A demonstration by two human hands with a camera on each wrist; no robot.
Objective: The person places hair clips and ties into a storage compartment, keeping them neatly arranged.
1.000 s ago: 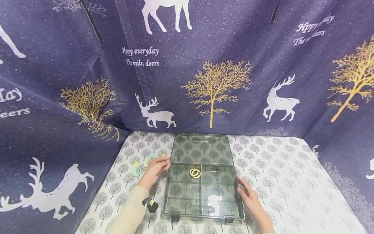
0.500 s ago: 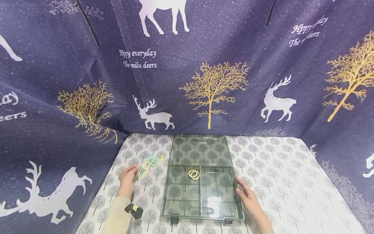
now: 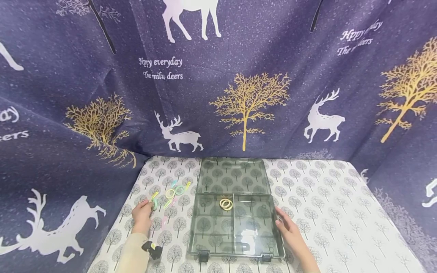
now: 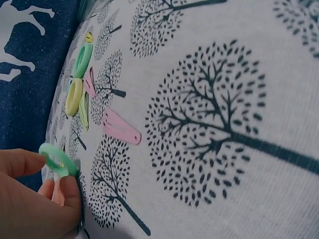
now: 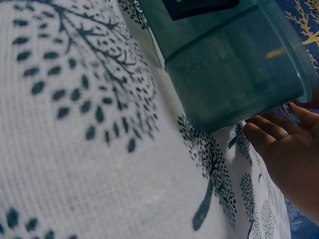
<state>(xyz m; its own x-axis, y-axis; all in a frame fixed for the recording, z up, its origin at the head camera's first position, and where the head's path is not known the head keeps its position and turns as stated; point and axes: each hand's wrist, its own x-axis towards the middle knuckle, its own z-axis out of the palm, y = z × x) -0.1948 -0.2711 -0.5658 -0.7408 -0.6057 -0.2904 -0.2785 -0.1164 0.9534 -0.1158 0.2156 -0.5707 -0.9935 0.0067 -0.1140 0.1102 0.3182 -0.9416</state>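
At the left of the table, my left hand (image 3: 141, 215) pinches a green hair tie (image 4: 59, 158) between thumb and index finger, close over the cloth. A yellow hair clip (image 3: 155, 195) lies just beyond it. My right hand (image 3: 288, 233) rests against the right side of a see-through grey-green plastic box (image 3: 259, 223), its fingers fairly straight along the wall and its thumb near the rim. The box's lid (image 3: 233, 176) lies folded back. Two pale yellow hair ties (image 3: 226, 204) overlap in the left part of the box.
Between left hand and box lie another yellow hair tie (image 3: 170, 193), a green hair tie (image 3: 179, 190), a pink hair clip (image 4: 121, 127) and several other clips. Two dark latches (image 3: 203, 256) stick out at the box's front. A dark blue deer-print curtain hangs behind the table.
My left hand has moved left from the box's back left corner to the green hair tie and taken hold of it. The right hand has stayed at the box.
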